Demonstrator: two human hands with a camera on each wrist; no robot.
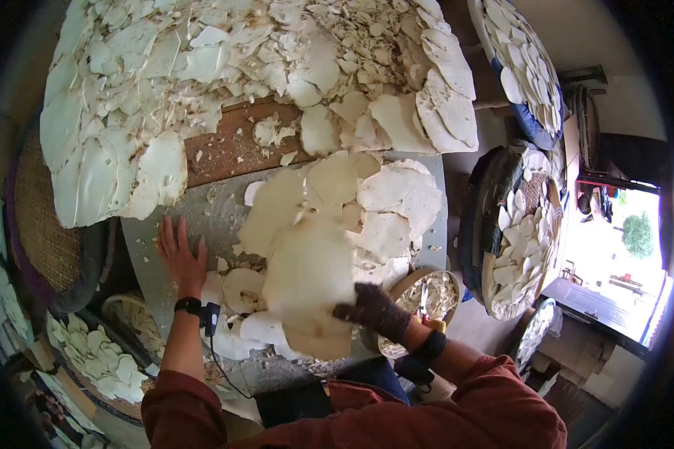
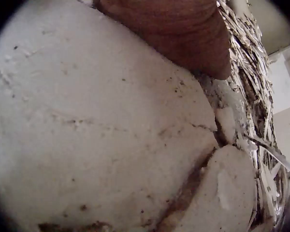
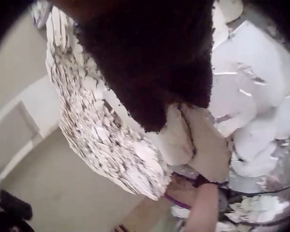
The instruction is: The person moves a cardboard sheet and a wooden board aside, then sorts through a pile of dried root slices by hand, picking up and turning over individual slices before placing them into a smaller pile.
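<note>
Bare and spread, the left hand (image 1: 181,258) lies on the grey tabletop (image 1: 146,247), left of a heap of thin pale sheets. In the left wrist view, part of that hand (image 2: 174,36) borders a large pale slab (image 2: 96,101) with brown specks. A dark glove covers the right hand (image 1: 378,310), which pinches the edge of a blurred, pale rounded sheet (image 1: 311,266) above the heap. From the right wrist, the gloved hand (image 3: 145,63) has pale sheets (image 3: 208,150) sticking out below its fingers; the fingertips' exact grip is hidden.
A thick layered pile (image 1: 120,82) of pale sheets and chips spans the table's far side. Right of the heap stands a round container (image 1: 414,275) of scraps. Trays of pale pieces (image 1: 524,247) stand at the right, and others (image 1: 97,359) at lower left. A cable hangs from the left wrist.
</note>
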